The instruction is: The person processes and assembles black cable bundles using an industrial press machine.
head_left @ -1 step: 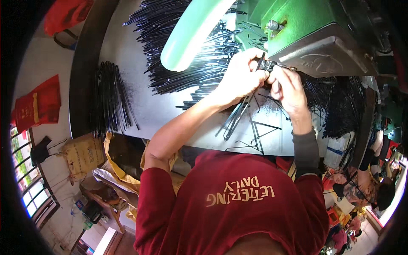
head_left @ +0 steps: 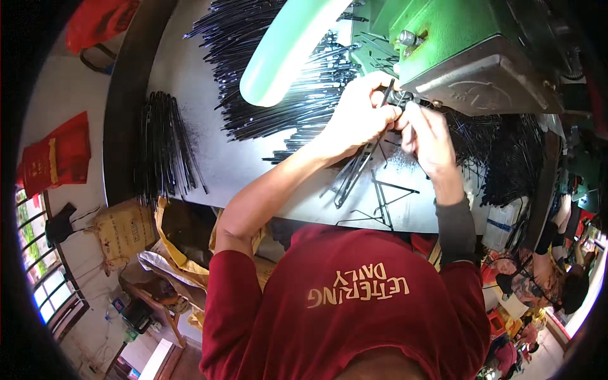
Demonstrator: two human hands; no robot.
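Under the green machine [head_left: 456, 57], my left hand [head_left: 361, 117] pinches a few thin black jointed rods [head_left: 354, 171]. Their upper ends stand at a dark machine part, and their long ends hang toward me over the bench. Close beside it on the right, my right hand [head_left: 430, 136] has its fingers curled together at the same spot. It is slightly smeared by motion, and what it pinches, if anything, is hidden. A folded black rod frame [head_left: 383, 196] lies on the pale bench [head_left: 304, 206] below my hands.
A large pile of black rods [head_left: 253, 95] covers the bench's far middle, under a bright green lamp tube [head_left: 278, 63]. A smaller bundle [head_left: 164, 145] lies left; a dark heap [head_left: 506, 152] lies right. Sacks [head_left: 123, 231] stand at the lower left. Another person [head_left: 532, 278] is at the right.
My right hand has shifted slightly and its fingers are more blurred. The hanging ends of the rods have moved a little; my left hand stays in place.
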